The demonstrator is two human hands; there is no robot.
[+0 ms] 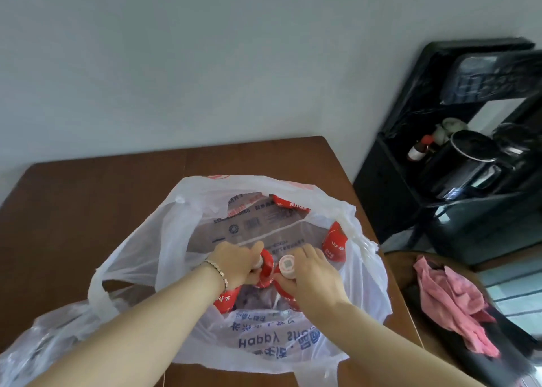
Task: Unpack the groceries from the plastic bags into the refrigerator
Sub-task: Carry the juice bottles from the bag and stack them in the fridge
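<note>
A white plastic bag (164,240) with blue print lies open on the brown table (88,199). Inside it are several red-labelled bottles. My left hand (234,262) reaches into the bag and grips one red bottle (266,265) near its neck. My right hand (313,272) grips a second red bottle by its white cap (286,263), right beside the first. Two more red bottles lie at the bag's far side (290,203) and right side (335,241). Another red bottle (227,298) shows under my left wrist. No refrigerator is in view.
A second, crumpled clear bag (44,345) lies at the table's near left. A black shelf unit (457,158) with appliances and a small bottle stands to the right. A pink cloth (451,298) lies on a dark seat near the table's right edge. A grey wall is behind.
</note>
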